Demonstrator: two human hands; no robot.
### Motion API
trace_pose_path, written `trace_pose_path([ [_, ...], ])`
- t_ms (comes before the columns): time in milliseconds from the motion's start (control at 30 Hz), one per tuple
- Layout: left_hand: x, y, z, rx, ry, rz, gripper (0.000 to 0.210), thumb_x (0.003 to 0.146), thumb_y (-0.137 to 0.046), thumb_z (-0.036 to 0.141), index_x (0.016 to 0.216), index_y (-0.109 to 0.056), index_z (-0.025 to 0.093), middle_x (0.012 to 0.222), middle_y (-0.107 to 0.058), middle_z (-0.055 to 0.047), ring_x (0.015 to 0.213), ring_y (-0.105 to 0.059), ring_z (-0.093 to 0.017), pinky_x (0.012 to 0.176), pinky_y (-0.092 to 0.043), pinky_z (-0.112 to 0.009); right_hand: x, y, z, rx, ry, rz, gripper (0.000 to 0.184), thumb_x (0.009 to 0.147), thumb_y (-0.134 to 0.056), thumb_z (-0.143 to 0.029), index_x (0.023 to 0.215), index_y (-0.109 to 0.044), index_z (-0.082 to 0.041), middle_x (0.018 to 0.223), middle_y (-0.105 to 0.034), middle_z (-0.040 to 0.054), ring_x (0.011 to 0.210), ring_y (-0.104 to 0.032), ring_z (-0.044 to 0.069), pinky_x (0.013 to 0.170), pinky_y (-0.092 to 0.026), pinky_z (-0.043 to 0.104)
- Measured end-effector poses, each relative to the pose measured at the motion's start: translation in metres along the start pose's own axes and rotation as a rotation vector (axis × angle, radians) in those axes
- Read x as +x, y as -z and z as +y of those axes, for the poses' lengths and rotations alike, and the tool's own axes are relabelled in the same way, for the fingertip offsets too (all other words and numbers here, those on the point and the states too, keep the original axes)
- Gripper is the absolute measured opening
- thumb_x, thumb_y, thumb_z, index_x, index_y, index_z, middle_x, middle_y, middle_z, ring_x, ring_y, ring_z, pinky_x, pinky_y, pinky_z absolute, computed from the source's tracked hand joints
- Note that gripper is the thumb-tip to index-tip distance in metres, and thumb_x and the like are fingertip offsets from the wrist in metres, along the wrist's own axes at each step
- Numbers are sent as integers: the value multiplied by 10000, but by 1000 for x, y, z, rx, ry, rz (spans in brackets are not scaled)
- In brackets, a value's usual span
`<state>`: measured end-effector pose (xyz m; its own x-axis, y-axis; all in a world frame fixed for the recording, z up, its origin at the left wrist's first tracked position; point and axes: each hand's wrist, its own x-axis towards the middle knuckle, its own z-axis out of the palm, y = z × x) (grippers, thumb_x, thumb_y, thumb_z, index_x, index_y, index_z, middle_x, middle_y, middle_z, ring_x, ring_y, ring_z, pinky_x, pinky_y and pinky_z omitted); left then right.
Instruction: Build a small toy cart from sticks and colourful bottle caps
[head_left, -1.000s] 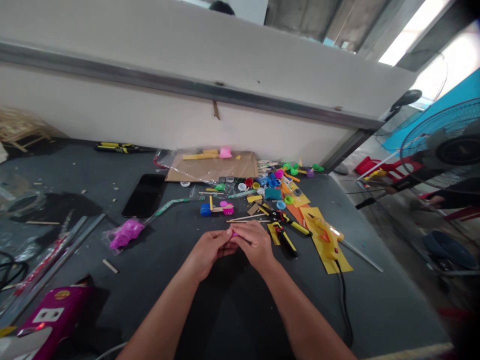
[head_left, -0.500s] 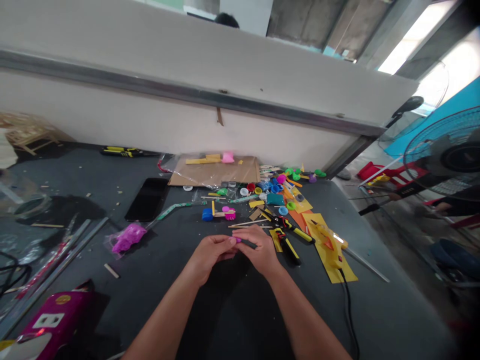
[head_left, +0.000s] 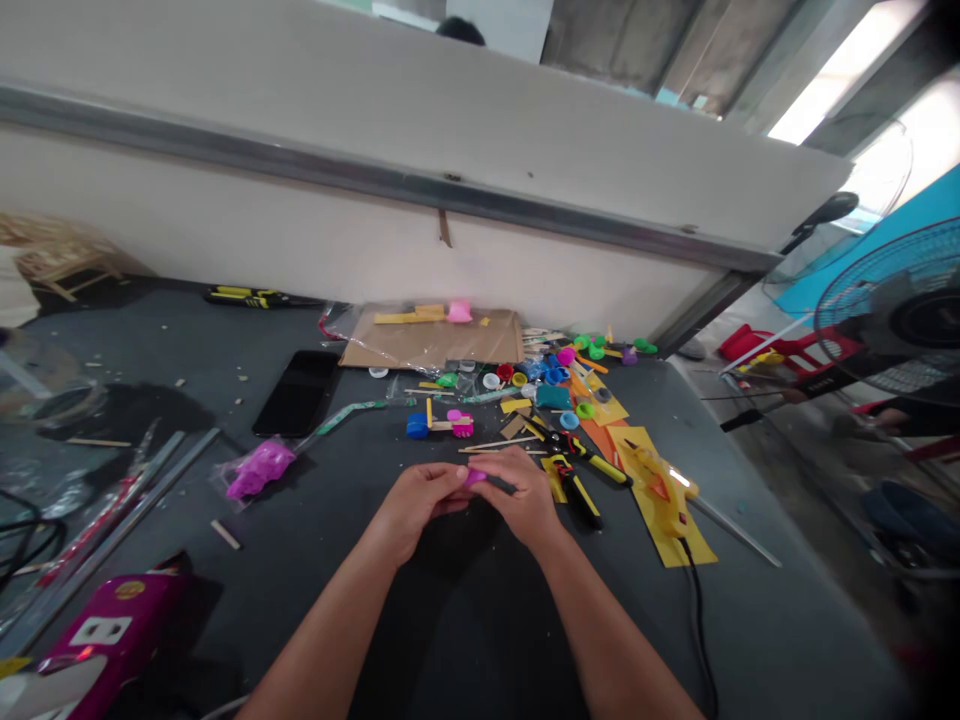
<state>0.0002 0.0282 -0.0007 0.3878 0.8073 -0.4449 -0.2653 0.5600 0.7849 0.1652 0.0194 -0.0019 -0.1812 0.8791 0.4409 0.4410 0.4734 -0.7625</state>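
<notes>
A small piece of purple modelling clay (head_left: 475, 478) is pinched between the fingertips of both hands, low over the dark table. My left hand (head_left: 417, 508) grips its left side with thumb and fingers. My right hand (head_left: 523, 500) holds the other side, fingers bent over it; part of the clay is hidden. Just beyond the hands lies a small assembly of wooden sticks (head_left: 440, 424) with a blue block (head_left: 417, 426) at one end and a pink piece (head_left: 463, 426) at the other. A larger purple clay lump (head_left: 260, 468) in clear plastic lies to the left.
Pliers (head_left: 577, 492) and a yellow glue gun (head_left: 664, 485) with a black cord lie to the right. Farther back are colourful lids, clay bits and cardboard (head_left: 420, 342). A phone (head_left: 297, 393) and a magenta power strip (head_left: 112, 630) are on the left. A white partition (head_left: 300, 240) stands behind.
The fingers have shifted slightly around the purple clay, and more of it shows between them. The view has moved a little; the things on the table stay in place.
</notes>
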Motion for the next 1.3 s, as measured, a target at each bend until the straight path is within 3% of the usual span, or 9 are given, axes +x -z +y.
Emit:
trace_pose_path([
  [167, 1, 2, 2, 51, -21, 46, 203, 635, -742, 333, 699, -709, 143, 687, -689, -32, 673, -603, -110, 754, -483, -239, 0, 0, 0, 4, 21, -38, 205, 764, -669, -270, 968, -687, -275, 974, -702, 36, 938, -623, 196, 836, -455, 359],
  [400, 0, 0, 3, 20, -19, 47, 224, 628, -742, 357, 705, -705, 150, 708, -692, -38, 704, -615, -127, 775, -483, -271, 0, 0, -1, -3, 3, -19, 162, 786, -643, -250, 938, -694, -276, 949, -706, 25, 926, -614, 190, 830, -454, 356],
  [567, 0, 0, 2, 68, -36, 78, 211, 609, -755, 337, 663, -695, 142, 653, -670, -23, 634, -588, -106, 727, -473, -241, 0, 0, -3, 3, 3, -28, 251, 744, -690, -265, 995, -677, -272, 963, -703, 37, 929, -613, 204, 830, -456, 362],
  [733, 0, -1, 2, 65, -23, 68, 262, 636, -727, 391, 683, -698, 135, 673, -675, -37, 672, -596, -121, 749, -476, -260, 0, -1, -3, -25, 19, -13, 137, 779, -650, -261, 910, -691, -264, 932, -707, 24, 900, -620, 185, 825, -450, 349],
  [900, -1, -3, 5, 65, -26, 59, 236, 644, -729, 364, 685, -695, 134, 678, -671, -31, 669, -592, -111, 741, -471, -245, 0, -1, -4, -39, 21, -15, 162, 778, -650, -262, 937, -682, -261, 946, -702, 28, 913, -616, 192, 835, -451, 351],
  [1067, -1, -2, 6, 73, -37, 93, 229, 633, -733, 361, 686, -699, 141, 687, -674, -33, 666, -591, -115, 750, -468, -250, -4, -1, -2, -4, -117, 11, 219, 719, -701, -303, 927, -684, -239, 881, -692, 39, 844, -618, 195, 790, -479, 336],
  [1300, 0, -1, 5, 181, -143, 149, 226, 632, -718, 373, 677, -701, 152, 686, -677, -38, 689, -598, -142, 736, -459, -262, -3, -9, 4, 387, -525, -1, 202, 694, -689, -359, 807, -681, -191, 689, -676, 15, 597, -616, 148, 557, -506, 255],
])
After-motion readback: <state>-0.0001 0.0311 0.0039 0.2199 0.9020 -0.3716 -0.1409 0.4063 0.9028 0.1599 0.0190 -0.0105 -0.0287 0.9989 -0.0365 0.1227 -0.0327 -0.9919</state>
